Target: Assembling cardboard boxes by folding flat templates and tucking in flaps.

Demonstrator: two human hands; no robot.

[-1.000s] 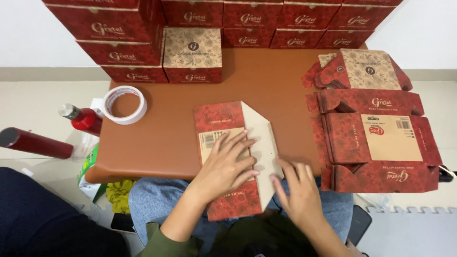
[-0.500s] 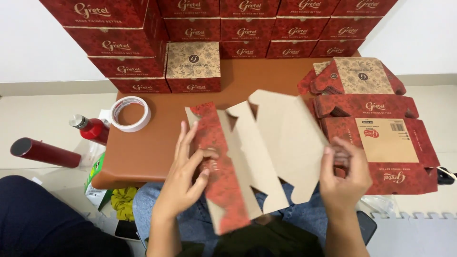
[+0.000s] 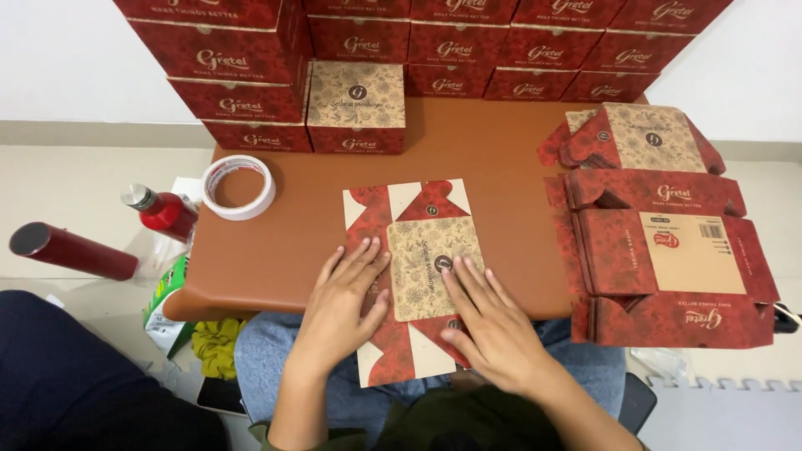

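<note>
— On the brown table (image 3: 284, 242), front edge: what lay there?
— One flat box blank (image 3: 415, 276), red with a tan floral panel, printed side up; its near end overhung the edge.
— Hands?
— Left hand (image 3: 341, 302) flat on the blank's left part; right hand (image 3: 487, 321) flat on its right; fingers spread, pressing, gripping nothing.
— Nearby?
— Tape roll (image 3: 239, 187) to the left; flat blanks stacked (image 3: 668, 250) to the right; assembled boxes (image 3: 357, 107) behind.
</note>
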